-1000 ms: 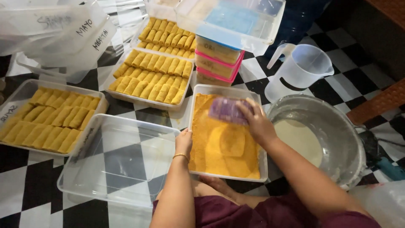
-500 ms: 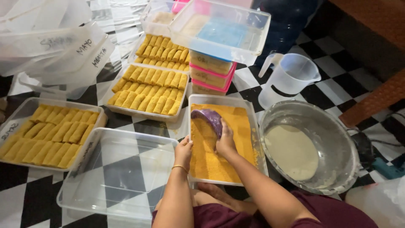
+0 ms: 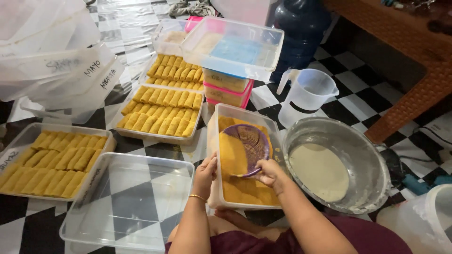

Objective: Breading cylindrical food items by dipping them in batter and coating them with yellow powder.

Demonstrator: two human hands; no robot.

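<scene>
Tilted up since before, purple sieve (image 3: 252, 143) sits in right hand's (image 3: 269, 173) clenched grip; left hand (image 3: 205, 173) grasps crumb tub (image 3: 214, 155).

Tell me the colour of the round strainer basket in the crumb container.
Purple, seen in the head view: the round plastic strainer basket, tilted in the orange crumbs, is held by the right hand.

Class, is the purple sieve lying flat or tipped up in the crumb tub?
Tipped up. The purple sieve stands on edge in the crumb tub, gripped by the right hand.
</scene>
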